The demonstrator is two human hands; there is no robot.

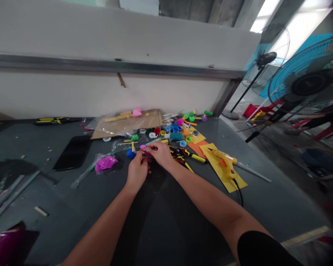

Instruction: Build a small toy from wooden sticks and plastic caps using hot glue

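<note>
My left hand (138, 169) and my right hand (162, 154) meet near the middle of the table, fingertips pinched together. Whatever they pinch is small and mostly covered by the fingers. Bits of pink material (143, 147) show right at the fingertips; whether they are held or lie behind cannot be made out. Just left of the fingers sits a blue lump (131, 153) with a short yellow stick standing in it. Black-and-yellow pliers (192, 155) lie beyond my right wrist. Purple clay (106, 162) on clear plastic rests left of my left hand.
A yellow glue gun (224, 166) with a black cord lies on yellow paper at right. Bottle caps (157, 131), clay lumps and cardboard (144, 122) crowd the back. A black phone (73, 152) lies at left. A low wall bounds the table; a fan (308, 83) stands beyond.
</note>
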